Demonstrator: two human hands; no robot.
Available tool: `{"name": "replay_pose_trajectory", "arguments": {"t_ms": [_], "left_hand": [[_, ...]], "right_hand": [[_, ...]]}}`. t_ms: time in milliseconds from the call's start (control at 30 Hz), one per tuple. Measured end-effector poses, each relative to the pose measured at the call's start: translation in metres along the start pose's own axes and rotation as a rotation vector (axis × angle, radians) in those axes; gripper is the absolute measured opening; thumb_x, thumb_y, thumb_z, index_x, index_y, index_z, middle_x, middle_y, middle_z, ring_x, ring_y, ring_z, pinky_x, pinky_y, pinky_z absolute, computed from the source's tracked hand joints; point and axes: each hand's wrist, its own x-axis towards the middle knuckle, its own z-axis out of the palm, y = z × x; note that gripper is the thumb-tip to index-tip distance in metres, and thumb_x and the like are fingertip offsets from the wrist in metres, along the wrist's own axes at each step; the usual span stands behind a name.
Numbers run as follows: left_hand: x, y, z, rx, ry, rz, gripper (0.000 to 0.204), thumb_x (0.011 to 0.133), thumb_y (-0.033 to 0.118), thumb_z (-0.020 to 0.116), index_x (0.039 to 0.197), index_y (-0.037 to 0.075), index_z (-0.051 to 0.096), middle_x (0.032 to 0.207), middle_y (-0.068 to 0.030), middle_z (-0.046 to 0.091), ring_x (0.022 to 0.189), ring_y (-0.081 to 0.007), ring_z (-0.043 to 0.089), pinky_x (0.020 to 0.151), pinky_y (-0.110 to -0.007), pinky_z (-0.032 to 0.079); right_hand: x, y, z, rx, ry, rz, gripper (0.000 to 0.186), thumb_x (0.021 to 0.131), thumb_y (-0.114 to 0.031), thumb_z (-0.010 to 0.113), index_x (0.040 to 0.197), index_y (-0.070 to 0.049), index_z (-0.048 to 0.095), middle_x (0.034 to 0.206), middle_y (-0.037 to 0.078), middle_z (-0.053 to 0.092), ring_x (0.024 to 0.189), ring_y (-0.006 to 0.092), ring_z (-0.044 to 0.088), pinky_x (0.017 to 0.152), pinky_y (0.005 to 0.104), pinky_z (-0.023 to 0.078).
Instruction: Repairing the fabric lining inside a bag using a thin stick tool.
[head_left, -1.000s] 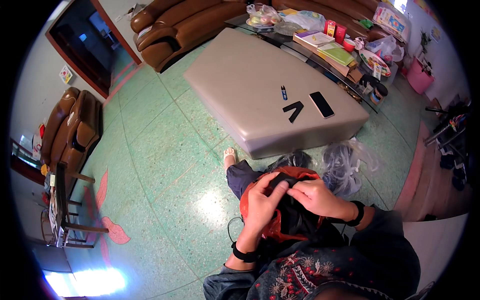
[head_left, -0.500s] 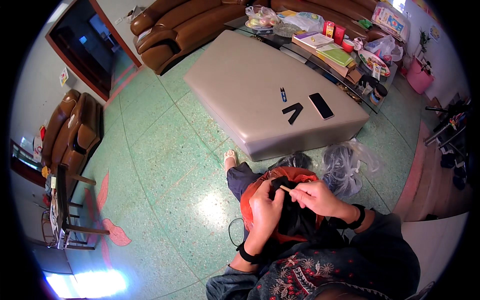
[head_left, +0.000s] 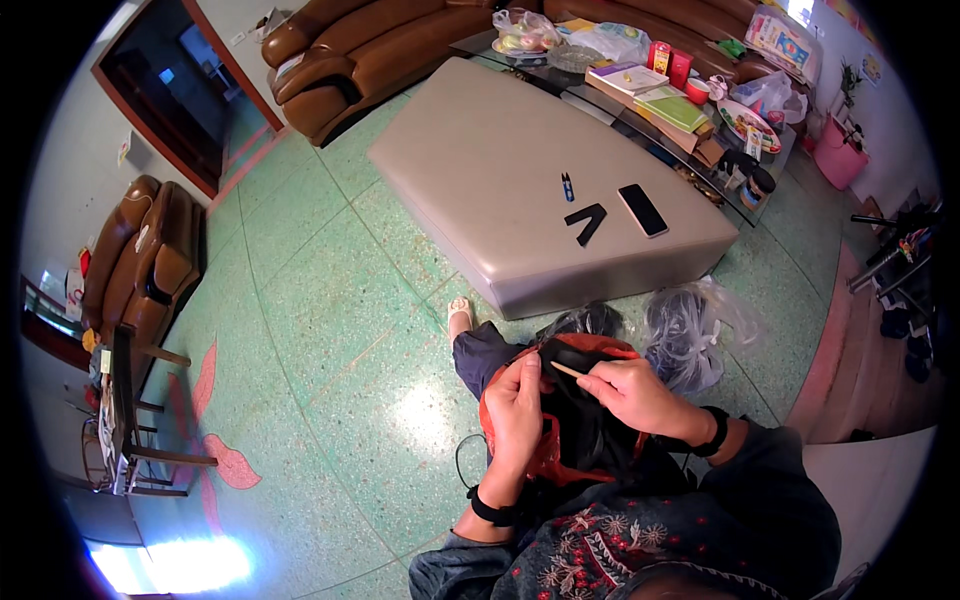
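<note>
In my right hand [head_left: 640, 395] is a thin, pale wooden stick [head_left: 566, 370], pinched between thumb and fingers and pointing left over my lap. Beside its tip, my left hand [head_left: 515, 412] is closed, thumb against fingers; what it pinches is too small or hidden to make out. Under both hands lies black fabric [head_left: 590, 425], bunched inside an orange-red plastic bag [head_left: 549, 455] on my lap.
Ahead stands a beige padded bench [head_left: 520, 150] bearing small thread snips [head_left: 567, 187], a folded black strip [head_left: 587, 224] and a phone [head_left: 642, 211]. Clear plastic bags [head_left: 688, 335] lie on the floor by it. Behind is a cluttered glass table [head_left: 575, 95].
My left hand has drawn slightly left and down, apart from the stick's tip. More of the stick shows, and the black cloth between the hands has spread out.
</note>
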Motion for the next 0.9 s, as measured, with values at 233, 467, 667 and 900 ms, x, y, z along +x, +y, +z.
{"name": "replay_pose_trajectory", "arguments": {"t_ms": [233, 467, 667, 900], "left_hand": [[0.002, -0.005, 0.002, -0.002, -0.068, 0.025, 0.032, 0.097, 0.022, 0.046, 0.081, -0.001, 0.062, 0.065, 0.0009, 0.055, 0.060, -0.0060, 0.048, 0.056, -0.020, 0.038], [-0.007, 0.013, 0.008, -0.160, -0.194, 0.024, 0.017, 0.094, 0.011, 0.048, 0.097, -0.003, 0.058, 0.087, -0.0013, 0.057, 0.080, -0.0073, 0.049, 0.069, -0.023, 0.042], [-0.005, 0.008, 0.010, -0.016, -0.226, 0.128, 0.020, 0.086, -0.004, 0.048, 0.104, -0.002, 0.056, 0.090, -0.0033, 0.058, 0.086, -0.0109, 0.055, 0.078, -0.024, 0.045], [-0.010, -0.001, 0.011, 0.364, -0.157, 0.364, 0.025, 0.081, 0.000, 0.056, 0.106, -0.002, 0.056, 0.086, -0.0181, 0.064, 0.077, -0.0301, 0.065, 0.068, -0.034, 0.050]], "right_hand": [[-0.003, 0.002, 0.010, -0.056, 0.054, -0.083, 0.015, 0.085, -0.012, 0.061, 0.079, 0.001, 0.057, 0.065, 0.017, 0.056, 0.059, 0.0338, 0.056, 0.052, 0.0384, 0.041], [0.006, -0.010, 0.003, 0.044, 0.074, -0.080, 0.015, 0.088, -0.012, 0.059, 0.081, 0.001, 0.059, 0.064, 0.015, 0.057, 0.056, 0.0278, 0.058, 0.051, 0.0351, 0.043], [0.003, -0.012, -0.007, 0.334, -0.135, 0.261, 0.026, 0.093, -0.019, 0.052, 0.077, 0.000, 0.060, 0.056, 0.003, 0.055, 0.050, 0.0097, 0.050, 0.049, 0.0267, 0.040], [0.002, -0.018, -0.011, 0.601, -0.297, 0.472, 0.027, 0.093, -0.021, 0.052, 0.075, -0.002, 0.060, 0.056, 0.000, 0.054, 0.051, 0.0056, 0.048, 0.047, 0.0237, 0.037]]}}
